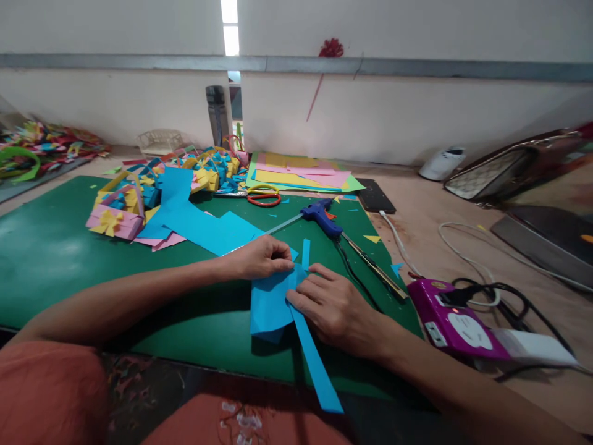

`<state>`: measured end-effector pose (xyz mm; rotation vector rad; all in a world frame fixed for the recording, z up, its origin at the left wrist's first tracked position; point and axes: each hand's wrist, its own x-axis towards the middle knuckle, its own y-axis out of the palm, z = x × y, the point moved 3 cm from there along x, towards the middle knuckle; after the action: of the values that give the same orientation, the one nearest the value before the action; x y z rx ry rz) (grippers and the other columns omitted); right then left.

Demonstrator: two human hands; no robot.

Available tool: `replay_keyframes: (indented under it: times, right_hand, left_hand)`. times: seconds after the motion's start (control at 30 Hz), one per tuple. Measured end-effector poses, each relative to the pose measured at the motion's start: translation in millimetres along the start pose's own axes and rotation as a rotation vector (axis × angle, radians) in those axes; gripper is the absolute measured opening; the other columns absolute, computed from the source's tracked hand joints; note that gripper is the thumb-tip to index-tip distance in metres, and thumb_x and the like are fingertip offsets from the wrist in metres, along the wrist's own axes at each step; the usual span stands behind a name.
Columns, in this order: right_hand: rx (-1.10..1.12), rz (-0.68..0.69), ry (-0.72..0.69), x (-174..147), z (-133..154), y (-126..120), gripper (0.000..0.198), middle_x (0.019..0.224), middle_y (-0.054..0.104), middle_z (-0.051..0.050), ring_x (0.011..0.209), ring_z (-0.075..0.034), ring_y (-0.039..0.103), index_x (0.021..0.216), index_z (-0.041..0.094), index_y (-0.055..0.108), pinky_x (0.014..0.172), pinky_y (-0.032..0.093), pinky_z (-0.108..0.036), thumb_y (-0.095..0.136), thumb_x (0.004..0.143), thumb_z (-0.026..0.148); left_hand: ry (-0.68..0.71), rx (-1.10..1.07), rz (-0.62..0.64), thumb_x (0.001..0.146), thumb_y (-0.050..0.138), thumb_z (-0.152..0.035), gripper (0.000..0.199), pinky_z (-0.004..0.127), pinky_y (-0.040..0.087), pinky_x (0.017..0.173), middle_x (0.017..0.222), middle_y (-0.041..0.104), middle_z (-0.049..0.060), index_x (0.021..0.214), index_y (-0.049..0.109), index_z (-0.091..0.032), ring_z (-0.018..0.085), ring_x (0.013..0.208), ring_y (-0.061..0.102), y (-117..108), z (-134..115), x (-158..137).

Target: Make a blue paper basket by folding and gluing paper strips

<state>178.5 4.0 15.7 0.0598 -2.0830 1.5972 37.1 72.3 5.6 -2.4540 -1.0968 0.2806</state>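
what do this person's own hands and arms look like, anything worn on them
The bare left hand and bare right hand show no gloves, rings or markings. No sleeve, watch or bracelet shows on the left forearm or right forearm.

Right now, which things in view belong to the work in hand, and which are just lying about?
Belong:
Folded blue paper, at the left fingers
Long blue strip, at the right fingers
Glue gun, likely
Scissors, likely

Apparently just about:
Black phone
Dark bottle
Patterned bag
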Motion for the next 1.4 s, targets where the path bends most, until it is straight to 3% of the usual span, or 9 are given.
replay_keyframes:
  times: [0.33, 0.57, 0.73, 0.97, 1.13, 1.27, 1.4]
  right_hand:
    - [0.003, -0.06, 0.03, 0, -1, -4, 0.028, 0.064, 0.06, -0.004, 0.061, -0.014, 0.052, 0.084, 0.013, 0.062, 0.071, 0.044, -0.034, 0.035, 0.089, 0.011]
    - [-0.124, -0.24, 0.095, -3, -5, -24, 0.022, 0.075, 0.065, -0.008, 0.075, -0.018, 0.059, 0.092, 0.013, 0.062, 0.082, 0.044, -0.04, 0.041, 0.086, 0.012]
    - [-0.143, -0.299, 0.058, -4, -3, -32, 0.021, 0.078, 0.066, -0.009, 0.08, -0.019, 0.061, 0.092, 0.012, 0.062, 0.086, 0.043, -0.044, 0.042, 0.086, 0.011]
    - [-0.172, -0.289, 0.004, -5, -1, -36, 0.023, 0.081, 0.066, -0.008, 0.084, -0.018, 0.061, 0.093, 0.014, 0.062, 0.087, 0.043, -0.044, 0.04, 0.088, 0.013]
    - [-0.13, -0.304, 0.068, -4, -6, -30, 0.019, 0.086, 0.066, -0.009, 0.089, -0.019, 0.058, 0.092, 0.014, 0.063, 0.087, 0.043, -0.043, 0.044, 0.087, 0.013]
    - [-0.103, -0.219, 0.097, -1, -9, -22, 0.024, 0.092, 0.066, -0.011, 0.094, -0.02, 0.056, 0.093, 0.014, 0.063, 0.085, 0.044, -0.041, 0.039, 0.09, 0.012]
    - [-0.021, -0.068, 0.115, 0, -8, -14, 0.029, 0.096, 0.066, -0.011, 0.096, -0.022, 0.055, 0.096, 0.014, 0.064, 0.081, 0.044, -0.04, 0.034, 0.093, 0.016]
  left_hand:
    - [-0.023, -0.109, -0.039, 0.072, 0.057, -0.033, 0.024, 0.018, 0.029, 0.048, 0.054, 0.044, -0.005, 0.062, 0.053, -0.011, 0.006, 0.052, 0.035, -5, 1, 1]
    - [-0.096, -0.262, -0.201, 0.068, 0.064, -0.038, 0.028, 0.017, 0.023, 0.042, 0.053, 0.041, -0.006, 0.064, 0.053, -0.012, 0.004, 0.047, 0.029, -17, -16, -6]
    - [-0.075, -0.302, -0.177, 0.07, 0.066, -0.038, 0.028, 0.017, 0.023, 0.044, 0.056, 0.042, -0.005, 0.067, 0.055, -0.012, 0.004, 0.048, 0.03, -21, -22, -11]
    - [-0.133, -0.28, -0.072, 0.073, 0.062, -0.042, 0.031, 0.019, 0.022, 0.045, 0.054, 0.038, -0.005, 0.067, 0.057, -0.012, 0.005, 0.049, 0.029, -23, -22, -12]
    - [-0.177, -0.25, -0.207, 0.068, 0.064, -0.042, 0.03, 0.018, 0.02, 0.043, 0.054, 0.041, -0.005, 0.069, 0.057, -0.013, 0.005, 0.047, 0.029, -30, -27, -13]
    - [-0.191, -0.153, -0.333, 0.067, 0.062, -0.035, 0.023, 0.018, 0.023, 0.044, 0.056, 0.045, -0.005, 0.068, 0.057, -0.013, 0.005, 0.047, 0.031, -35, -26, -18]
    - [-0.246, -0.043, -0.3, 0.067, 0.06, -0.033, 0.021, 0.018, 0.023, 0.043, 0.053, 0.043, -0.005, 0.065, 0.056, -0.013, 0.005, 0.047, 0.031, -34, -15, -32]
